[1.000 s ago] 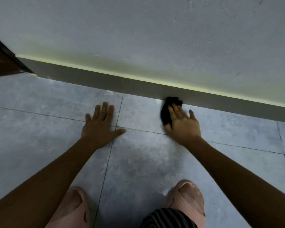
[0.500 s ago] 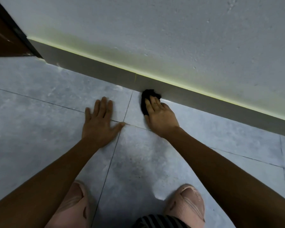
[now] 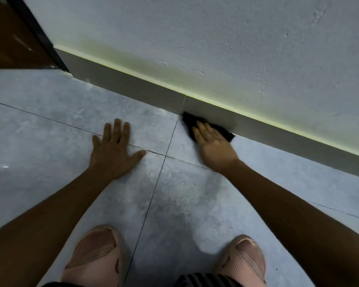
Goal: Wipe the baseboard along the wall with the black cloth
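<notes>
Baseboard: grey strip at the foot of the wall, running from the dark door frame at the left edge of the floor toward the right. The black cloth lies where floor meets baseboard, just right of a vertical joint in the strip. The right hand presses it there, fingers extended and flat on top rather than curled around it. The left hand is spread palm-down on the tile, holding nothing, apparently as a brace. Assessment: wiping in progress. Recommended practice: keep the cloth bunched against the strip's face, not only the floor seam, and maintain even pressure along its length. Pink slippers stand near the bottom edge.
</notes>
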Motion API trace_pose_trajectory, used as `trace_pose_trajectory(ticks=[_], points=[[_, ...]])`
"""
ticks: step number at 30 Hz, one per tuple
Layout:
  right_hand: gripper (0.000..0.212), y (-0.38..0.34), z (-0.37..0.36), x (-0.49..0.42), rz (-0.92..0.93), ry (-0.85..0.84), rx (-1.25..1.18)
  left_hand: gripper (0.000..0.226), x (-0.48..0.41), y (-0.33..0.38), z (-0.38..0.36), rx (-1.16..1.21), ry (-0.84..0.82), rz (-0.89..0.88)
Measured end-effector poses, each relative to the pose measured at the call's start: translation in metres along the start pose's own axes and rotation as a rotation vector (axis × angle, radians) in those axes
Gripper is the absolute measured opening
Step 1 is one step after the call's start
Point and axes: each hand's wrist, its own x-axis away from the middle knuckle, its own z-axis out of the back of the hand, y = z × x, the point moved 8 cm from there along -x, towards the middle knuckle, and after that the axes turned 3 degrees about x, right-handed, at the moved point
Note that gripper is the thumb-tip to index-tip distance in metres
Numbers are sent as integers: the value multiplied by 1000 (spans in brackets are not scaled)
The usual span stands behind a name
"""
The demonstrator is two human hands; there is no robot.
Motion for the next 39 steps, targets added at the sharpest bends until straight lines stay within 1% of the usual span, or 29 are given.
trace_pose_trajectory(ticks=[1,3,5,6,7,9,11,12,14,16,19,20,22,25,27,30,32,35,37,39], points=[[51,-7,3,-10,6,16,-46,93,-1,0,1,-1,-16,-4],[56,-10,2,-20,68,-32,-27,94,-1,0,1,-5,-40,-18],[62,6,2,-10,121,-31,-38,93,-2,-1,1,0,-55,-23],[61,19,3,1,121,-16,-34,93,-2,-2,1,5,-56,-24],[57,35,-1,16,104,29,-2,93,-2,-1,2,8,-55,-26],[57,68,-7,49,32,3,42,92,-1,0,3,28,-46,-31],[75,86,-16,74,-20,-78,-6,91,0,0,3,40,-21,-35],[79,88,-18,77,-42,-112,-8,91,0,0,3,34,-10,-39],[78,79,-19,66,-30,-111,6,91,-1,0,1,14,4,-44],[73,51,-11,34,28,-52,-20,92,-1,-1,0,20,22,-41],[57,-9,14,-25,142,32,-98,92,0,-1,0,29,44,-47],[56,-27,21,-43,146,11,-122,92,-1,-2,-1,35,48,-42],[60,-46,18,-64,148,-62,-48,93,-1,-3,-1,35,64,-37],[61,-39,25,-56,205,20,-30,94,1,-4,0,39,69,-41],[59,-14,20,-31,199,65,32,97,3,-11,1,41,79,-36],[59,19,14,10,160,28,50,99,6,-38,6,93,167,36],[59,24,11,15,143,-11,78,98,7,-52,6,117,206,63],[67,2,9,-16,102,-85,50,96,6,-54,5,126,219,55],[69,-29,24,-45,128,-39,22,96,6,-53,6,131,228,55],[65,-63,39,-76,161,-46,-20,97,6,-53,6,127,219,60]])
